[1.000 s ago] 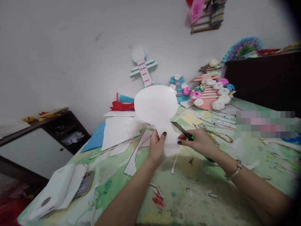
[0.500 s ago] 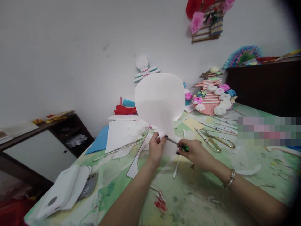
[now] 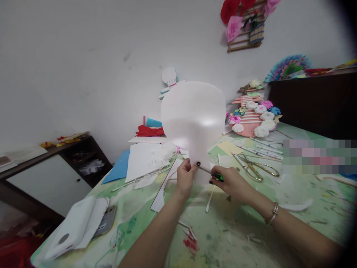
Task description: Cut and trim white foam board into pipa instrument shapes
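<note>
One white cutout (image 3: pixel 193 108): upright above the counter (image 3: pixel 217 238), stem pinched in the left hand (image 3: pixel 185 179).
Knife (image 3: pixel 218 176): held by the right hand's fingers (image 3: pixel 220 169), blade (image 3: pixel 205 170) across the stem.
Left thumb (image 3: pixel 195 168): beside the blade tip; probably best moved clear before light strokes.

Head camera: worn, looking forward and down
Paint-stained table (image 3: pixel 220 219): near, from above
White wall (image 3: pixel 111 89): far, ahead
Left hand (image 3: pixel 185 179), right hand (image 3: pixel 230 180): close

Grey phone (image 3: pixel 109 219) — white-doored cabinet (image 3: pixel 50 184)
</note>
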The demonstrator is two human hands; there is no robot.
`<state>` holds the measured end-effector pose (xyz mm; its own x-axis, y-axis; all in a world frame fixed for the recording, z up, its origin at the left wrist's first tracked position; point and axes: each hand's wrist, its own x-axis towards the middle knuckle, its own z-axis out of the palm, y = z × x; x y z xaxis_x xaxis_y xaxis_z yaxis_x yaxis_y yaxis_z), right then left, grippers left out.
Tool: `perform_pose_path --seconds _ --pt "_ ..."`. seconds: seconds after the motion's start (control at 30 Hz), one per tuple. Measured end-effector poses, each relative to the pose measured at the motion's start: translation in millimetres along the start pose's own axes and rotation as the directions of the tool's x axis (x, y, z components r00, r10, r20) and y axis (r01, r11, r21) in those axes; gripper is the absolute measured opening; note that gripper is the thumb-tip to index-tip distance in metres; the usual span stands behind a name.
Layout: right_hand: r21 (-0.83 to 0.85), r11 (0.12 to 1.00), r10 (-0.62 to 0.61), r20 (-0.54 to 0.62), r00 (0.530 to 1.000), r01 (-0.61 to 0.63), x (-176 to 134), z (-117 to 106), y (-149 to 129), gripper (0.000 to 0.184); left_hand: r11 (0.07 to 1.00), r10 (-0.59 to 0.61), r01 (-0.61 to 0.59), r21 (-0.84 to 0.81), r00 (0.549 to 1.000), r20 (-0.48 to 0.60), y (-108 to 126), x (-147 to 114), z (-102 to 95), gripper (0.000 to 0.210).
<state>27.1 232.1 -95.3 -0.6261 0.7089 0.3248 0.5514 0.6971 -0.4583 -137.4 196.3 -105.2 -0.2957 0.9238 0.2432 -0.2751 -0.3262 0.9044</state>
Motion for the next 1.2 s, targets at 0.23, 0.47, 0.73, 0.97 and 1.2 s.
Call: perform_pose_path --seconds 0.23,0.47,0.73,0.97,1.2 --pt "-0.01 1.0 0.003 0.008 1.0 -0.003 0 0 0 0.01 1.0 -0.023 0.023 -0.02 1.0 -0.012 1 -1 1.0 0.027" --pt "0.009 1.0 -0.022 0.033 0.999 0.021 -2 -10 -6 0.01 0.995 -0.048 0.048 -0.09 0.999 0.009 2 0 -4.9 0.031" --pt "0.063 0.996 -0.075 0.106 0.992 0.068 -4 -9 -10 0.013 0.953 -0.024 -0.012 -0.302 0.993 -0.115 5 3 -0.8 0.029" --pt "0.102 0.991 -0.101 0.095 0.99 0.091 -5 -9 -9 0.01 0.949 -0.048 0.003 -0.315 0.99 -0.134 6 5 -0.4 0.032" --pt "0.108 0.991 -0.075 -0.076 0.994 0.083 2 -16 4 0.005 0.942 -0.138 0.113 -0.315 0.989 -0.056 12 9 -6.4 0.038"
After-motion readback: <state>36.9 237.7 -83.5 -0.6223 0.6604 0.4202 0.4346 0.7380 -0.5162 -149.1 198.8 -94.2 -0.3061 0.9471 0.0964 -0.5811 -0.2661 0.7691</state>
